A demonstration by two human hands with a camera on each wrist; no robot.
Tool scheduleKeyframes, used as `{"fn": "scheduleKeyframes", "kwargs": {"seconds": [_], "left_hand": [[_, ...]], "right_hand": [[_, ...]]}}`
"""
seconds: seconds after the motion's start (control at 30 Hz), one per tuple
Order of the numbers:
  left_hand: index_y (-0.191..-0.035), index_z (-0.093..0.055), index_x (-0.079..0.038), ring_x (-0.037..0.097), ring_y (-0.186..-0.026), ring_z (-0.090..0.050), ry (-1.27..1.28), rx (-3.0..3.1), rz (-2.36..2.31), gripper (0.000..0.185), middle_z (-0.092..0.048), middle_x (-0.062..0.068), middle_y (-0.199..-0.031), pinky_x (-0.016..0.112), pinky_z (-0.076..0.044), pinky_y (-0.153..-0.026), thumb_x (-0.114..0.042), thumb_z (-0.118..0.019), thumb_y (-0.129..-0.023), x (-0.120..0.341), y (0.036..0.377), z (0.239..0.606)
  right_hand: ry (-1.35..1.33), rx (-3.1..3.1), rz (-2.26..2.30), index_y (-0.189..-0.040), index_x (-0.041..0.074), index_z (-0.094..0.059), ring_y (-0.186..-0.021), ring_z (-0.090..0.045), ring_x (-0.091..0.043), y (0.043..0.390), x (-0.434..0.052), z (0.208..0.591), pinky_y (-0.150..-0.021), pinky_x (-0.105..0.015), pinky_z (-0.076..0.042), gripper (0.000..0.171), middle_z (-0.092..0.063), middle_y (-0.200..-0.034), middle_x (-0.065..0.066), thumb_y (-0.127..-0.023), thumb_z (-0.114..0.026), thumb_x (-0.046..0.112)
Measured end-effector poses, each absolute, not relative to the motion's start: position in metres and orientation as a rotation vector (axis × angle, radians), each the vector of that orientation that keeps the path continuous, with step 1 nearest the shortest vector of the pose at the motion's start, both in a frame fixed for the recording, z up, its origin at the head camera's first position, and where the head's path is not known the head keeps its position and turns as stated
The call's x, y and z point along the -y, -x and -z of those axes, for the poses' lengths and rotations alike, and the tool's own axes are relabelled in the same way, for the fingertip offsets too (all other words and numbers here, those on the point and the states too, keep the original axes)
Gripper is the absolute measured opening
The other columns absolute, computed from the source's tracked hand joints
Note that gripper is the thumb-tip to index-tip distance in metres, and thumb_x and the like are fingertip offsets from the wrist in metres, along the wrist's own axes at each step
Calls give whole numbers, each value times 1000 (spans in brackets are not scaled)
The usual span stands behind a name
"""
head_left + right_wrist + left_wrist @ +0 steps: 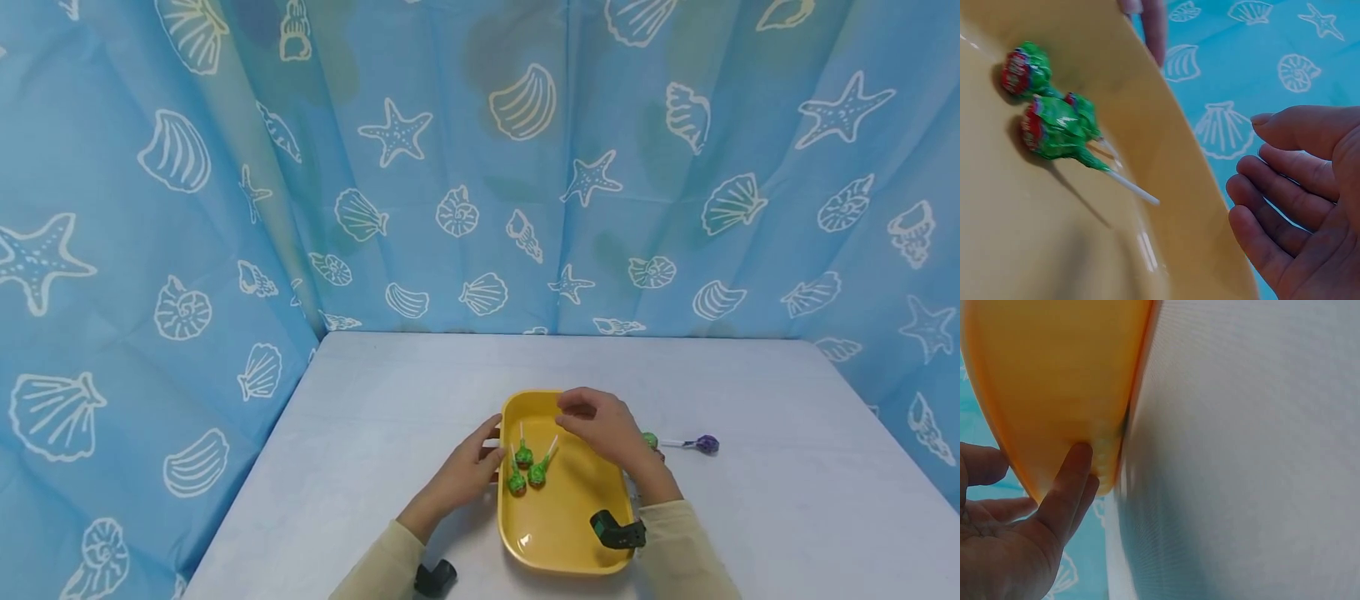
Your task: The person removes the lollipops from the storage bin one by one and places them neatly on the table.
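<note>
Three green lollipops (527, 468) lie bunched in the near-left part of the yellow tray (558, 533), and the right wrist view shows their red labels. The left hand (468, 469) rests straight fingers against the tray's left rim, while the right hand (603, 429) hovers above its far half, loosely curled and holding nothing. Just right of the tray, a purple lollipop (705, 443) lies on the white table (787, 500), seen only from the head camera.

A makeshift recording booth: seashell-print curtain (480, 167) enclosing a white table (750, 500).

right hand (1300, 206) hangs loosely curled, holding nothing, beside green lollipops (1054, 122) in yellow tray (1166, 156).
</note>
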State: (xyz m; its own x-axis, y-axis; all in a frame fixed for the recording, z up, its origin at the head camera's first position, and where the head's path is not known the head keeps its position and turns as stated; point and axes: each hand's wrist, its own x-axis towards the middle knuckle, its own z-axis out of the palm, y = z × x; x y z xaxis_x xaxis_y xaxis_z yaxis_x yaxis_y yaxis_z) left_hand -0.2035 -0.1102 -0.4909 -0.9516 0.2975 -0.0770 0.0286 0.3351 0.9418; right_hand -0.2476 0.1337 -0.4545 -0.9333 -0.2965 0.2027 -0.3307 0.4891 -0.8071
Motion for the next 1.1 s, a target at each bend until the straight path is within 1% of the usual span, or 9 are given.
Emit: {"fn": "scheduleKeyframes", "kwargs": {"seconds": [0.23,0.4,0.6,0.8,0.93,1.1], "left_hand": [[-161,-28,-8,36,-130,-55,-308,-2344,-1673,56,-45,20,-149,36,-61,-89,-13,-47,-108,111,205,492],[-161,-28,-8,36,-130,-55,-293,-2357,-1653,57,-44,20,-150,36,-61,-90,-13,-48,-108,111,203,492],[-161,-28,-9,36,-129,-55,-293,-2360,-1647,57,-45,19,-149,36,-61,-91,-14,-49,-108,112,203,491],[-160,-27,-6,38,-129,-55,-327,-2347,-1670,57,-45,21,-149,36,-61,-89,-13,-48,-108,111,203,490],[-160,-27,-5,39,-128,-56,-344,-2333,-1690,57,-45,22,-148,36,-61,-88,-11,-48,-107,112,203,490],[-160,-26,-4,39,-127,-56,-356,-2317,-1708,57,-45,23,-147,36,-61,-89,-10,-47,-107,112,204,491]], "right_hand": [[-606,2737,-1480,-117,-5,-69,-102,-68,-30,247,-122,463,-94,-49,-58,30,-70,-113,-19,-93,-73,13],[-635,2774,-1475,-119,-5,-69,-102,-68,-30,247,-115,465,-94,-50,-57,30,-71,-112,-17,-93,-72,10],[-680,2839,-1401,-115,-6,-70,-96,-68,-27,249,-107,462,-90,-47,-59,28,-72,-107,-16,-91,-74,8],[-643,2935,-1309,-111,-2,-72,-94,-67,-22,251,-97,458,-90,-44,-59,24,-72,-101,-7,-90,-75,10],[-700,2962,-1300,-107,-1,-73,-91,-67,-20,254,-94,464,-87,-42,-60,21,-72,-98,-5,-88,-75,5],[-678,3024,-1344,-100,2,-73,-86,-64,-19,257,-88,470,-83,-39,-61,18,-70,-93,-3,-83,-76,-1]]}}
